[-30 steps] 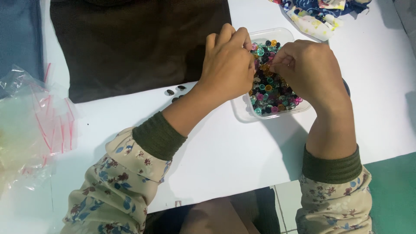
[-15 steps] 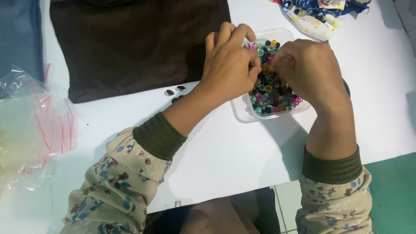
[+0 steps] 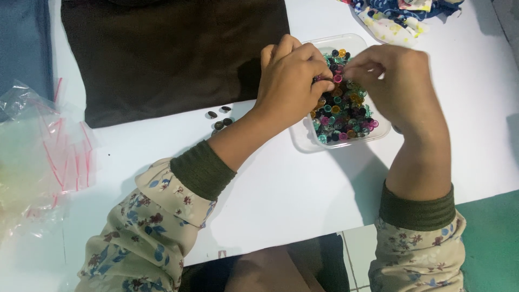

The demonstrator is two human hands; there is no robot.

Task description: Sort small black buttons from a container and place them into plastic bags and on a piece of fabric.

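1. We see both hands meeting over the clear plastic tray [image 3: 303,141] of small coloured buttons [image 3: 341,116], upper right of centre on the white tabletop [image 3: 281,189].
2. Our left hand [image 3: 289,81] has its grip pinched on a small dark ring-like piece [image 3: 324,79], at its right edge.
3. Our right hand [image 3: 397,89] curls just beside it; whether its grip holds anything, we cannot tell.
4. The pink button [image 3: 337,78] lies between both grips, touching neither clearly.

The person wears cream floral-print fabric sleeves [image 3: 143,232]. Each ends in a ribbed olive-green knit cuff [image 3: 201,168]. Both hands are bare.
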